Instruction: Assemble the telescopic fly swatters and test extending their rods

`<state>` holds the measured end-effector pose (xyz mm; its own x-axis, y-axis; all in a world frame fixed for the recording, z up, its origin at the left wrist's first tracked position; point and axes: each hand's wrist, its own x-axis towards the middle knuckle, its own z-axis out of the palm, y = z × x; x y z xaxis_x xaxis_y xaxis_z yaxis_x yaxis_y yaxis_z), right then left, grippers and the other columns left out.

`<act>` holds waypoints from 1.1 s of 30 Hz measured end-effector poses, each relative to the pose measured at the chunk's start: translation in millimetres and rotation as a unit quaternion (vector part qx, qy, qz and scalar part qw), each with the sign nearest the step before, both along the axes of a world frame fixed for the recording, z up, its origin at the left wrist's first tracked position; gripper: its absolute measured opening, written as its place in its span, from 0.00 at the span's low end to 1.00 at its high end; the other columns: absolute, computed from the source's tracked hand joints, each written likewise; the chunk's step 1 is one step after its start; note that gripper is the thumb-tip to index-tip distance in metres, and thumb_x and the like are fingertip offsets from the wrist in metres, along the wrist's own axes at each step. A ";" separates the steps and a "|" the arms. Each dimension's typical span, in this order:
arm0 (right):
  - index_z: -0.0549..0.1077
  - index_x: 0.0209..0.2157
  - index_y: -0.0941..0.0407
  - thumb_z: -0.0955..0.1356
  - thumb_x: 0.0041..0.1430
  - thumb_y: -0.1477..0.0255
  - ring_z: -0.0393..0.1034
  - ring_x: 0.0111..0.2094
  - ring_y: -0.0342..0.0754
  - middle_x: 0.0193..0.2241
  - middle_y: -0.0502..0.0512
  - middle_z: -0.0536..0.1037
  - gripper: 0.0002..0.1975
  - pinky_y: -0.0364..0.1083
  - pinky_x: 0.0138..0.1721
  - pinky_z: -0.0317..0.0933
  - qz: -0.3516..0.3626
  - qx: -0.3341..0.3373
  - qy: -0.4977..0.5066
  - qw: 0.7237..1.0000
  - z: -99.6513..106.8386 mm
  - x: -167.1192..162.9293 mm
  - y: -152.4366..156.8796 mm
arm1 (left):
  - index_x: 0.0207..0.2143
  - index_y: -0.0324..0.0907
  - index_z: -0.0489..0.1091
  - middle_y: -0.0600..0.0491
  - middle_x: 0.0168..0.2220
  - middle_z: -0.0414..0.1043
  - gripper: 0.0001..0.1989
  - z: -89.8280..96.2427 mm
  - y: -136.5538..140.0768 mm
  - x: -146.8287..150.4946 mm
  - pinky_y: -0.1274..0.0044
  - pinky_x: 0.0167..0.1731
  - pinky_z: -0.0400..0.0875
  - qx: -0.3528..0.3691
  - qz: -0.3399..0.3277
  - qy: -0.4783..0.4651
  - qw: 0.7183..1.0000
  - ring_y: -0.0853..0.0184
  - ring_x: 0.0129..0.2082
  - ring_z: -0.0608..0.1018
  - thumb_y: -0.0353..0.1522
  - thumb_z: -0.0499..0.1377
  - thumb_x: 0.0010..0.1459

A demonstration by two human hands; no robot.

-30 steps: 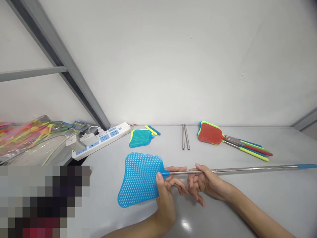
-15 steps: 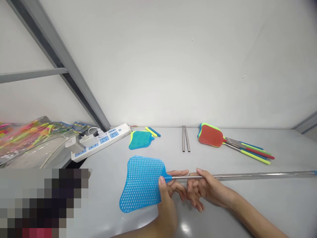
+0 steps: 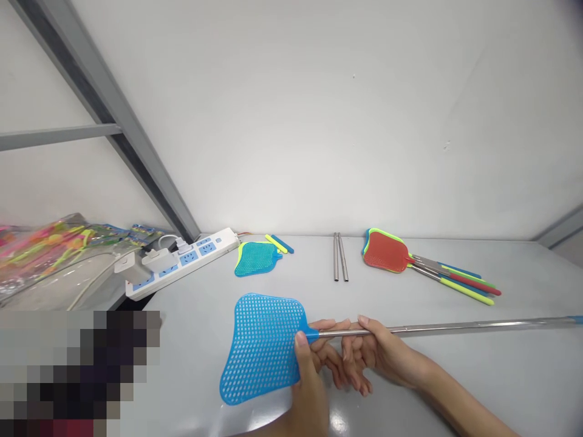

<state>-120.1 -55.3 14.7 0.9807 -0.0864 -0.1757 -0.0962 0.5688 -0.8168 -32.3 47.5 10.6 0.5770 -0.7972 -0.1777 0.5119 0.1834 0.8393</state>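
Note:
A blue fly swatter [image 3: 264, 346] with a perforated head lies across the front, its long metal telescopic rod stretched out to the right. My left hand [image 3: 314, 370] grips the swatter at its neck, thumb on top and fingers beneath. Close beside it, my right hand [image 3: 371, 349] pinches the rod between thumb and fingers, with the other fingers loosely curled below. At the far right edge a bit of the blue handle [image 3: 577, 319] shows.
Behind lie loose swatter heads [image 3: 257, 260], yellow and blue grips [image 3: 279, 244] and two metal tubes [image 3: 336, 258]. Several assembled swatters [image 3: 387, 252] are stacked at right. A power strip [image 3: 182, 261] and bagged coloured items [image 3: 50, 255] sit at left, beside a metal frame [image 3: 113, 121].
The swatter and both hands appear slightly lower in view. The right hand has come a little nearer the left along the rod; both keep their hold.

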 end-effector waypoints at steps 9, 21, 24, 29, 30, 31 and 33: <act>0.67 0.25 0.62 0.45 0.54 0.53 0.65 0.24 0.48 0.18 0.58 0.69 0.33 0.42 0.19 0.52 -0.033 -0.017 0.025 0.999 2.5 0.3 -1.8 | 0.30 0.34 0.70 0.54 0.08 0.62 0.30 11.0 -6.0 6.5 0.79 0.15 0.56 0.049 -0.038 -0.021 0.998 0.70 0.11 0.66 0.47 0.37 0.55; 0.54 0.12 0.57 0.58 0.56 0.64 0.41 0.14 0.38 0.11 0.43 0.46 0.22 0.42 0.18 0.38 -0.305 -0.103 0.018 0.947 2.9 -0.8 -18.5 | 0.26 0.37 0.67 0.52 0.14 0.67 0.24 14.6 -22.2 35.2 0.79 0.19 0.58 0.020 0.077 -0.029 0.996 0.71 0.14 0.65 0.45 0.41 0.55; 0.56 0.12 0.57 0.59 0.55 0.64 0.42 0.14 0.38 0.12 0.43 0.45 0.21 0.43 0.19 0.41 -0.343 -0.075 0.006 0.936 4.1 -2.7 -24.0 | 0.26 0.38 0.64 0.49 0.22 0.72 0.21 15.9 -24.8 43.2 0.79 0.18 0.57 -0.003 0.108 -0.026 0.994 0.72 0.14 0.66 0.45 0.43 0.54; 0.58 0.11 0.57 0.59 0.55 0.65 0.44 0.14 0.39 0.12 0.44 0.47 0.21 0.43 0.19 0.42 -0.343 -0.080 -0.005 0.936 6.0 -4.3 -28.3 | 0.27 0.39 0.61 0.49 0.25 0.73 0.18 18.9 -26.8 46.5 0.79 0.18 0.57 -0.027 0.121 -0.031 0.992 0.73 0.14 0.66 0.44 0.43 0.54; 0.58 0.11 0.57 0.59 0.55 0.65 0.44 0.14 0.39 0.12 0.44 0.47 0.21 0.43 0.19 0.42 -0.343 -0.082 -0.007 0.936 6.3 -4.5 -28.8 | 0.27 0.39 0.61 0.50 0.24 0.73 0.18 18.8 -27.1 46.5 0.79 0.18 0.57 -0.027 0.121 -0.032 0.992 0.73 0.14 0.66 0.44 0.43 0.54; 0.59 0.11 0.57 0.58 0.55 0.65 0.45 0.14 0.39 0.12 0.45 0.47 0.22 0.43 0.19 0.42 -0.344 -0.085 -0.007 0.935 6.4 -4.6 -29.2 | 0.27 0.39 0.61 0.50 0.24 0.73 0.18 18.8 -27.3 46.8 0.79 0.18 0.57 -0.029 0.121 -0.032 0.992 0.73 0.14 0.66 0.44 0.43 0.54; 0.59 0.10 0.57 0.58 0.55 0.65 0.45 0.14 0.39 0.11 0.45 0.46 0.22 0.44 0.19 0.41 -0.353 -0.093 -0.008 0.931 6.1 -4.9 -30.0 | 0.27 0.39 0.61 0.50 0.24 0.73 0.18 18.7 -27.5 48.5 0.80 0.18 0.57 -0.035 0.119 -0.034 0.992 0.73 0.14 0.66 0.44 0.43 0.54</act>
